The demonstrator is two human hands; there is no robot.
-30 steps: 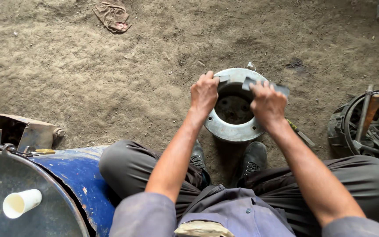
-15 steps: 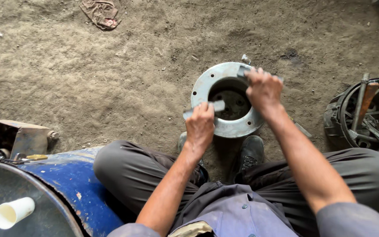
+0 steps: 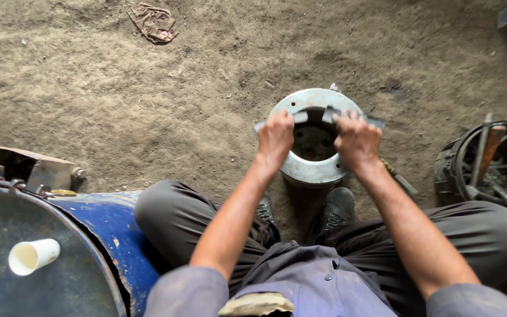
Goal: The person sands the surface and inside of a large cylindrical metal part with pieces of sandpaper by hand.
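Note:
A round grey metal ring-shaped part point(image 3: 314, 170) stands on the dirt floor between my feet, with a dark hollow in its middle. My left hand point(image 3: 276, 138) grips a small flat grey metal piece point(image 3: 296, 118) over the ring's left side. My right hand point(image 3: 356, 140) grips another flat grey metal piece point(image 3: 372, 122) over the ring's right side. Both pieces lie across the ring's upper opening, their inner ends close together.
A blue drum point(image 3: 104, 226) with a white paper cup point(image 3: 33, 256) on its lid stands at lower left, a rusty metal block point(image 3: 33, 167) beside it. A black bucket of tools point(image 3: 488, 167) sits at right. A crumpled rag point(image 3: 154, 20) lies on the dirt at the top.
My left hand went from the ring's rim down toward me with a small metal piece, then came back up to the ring's left side. The right hand stayed on the ring.

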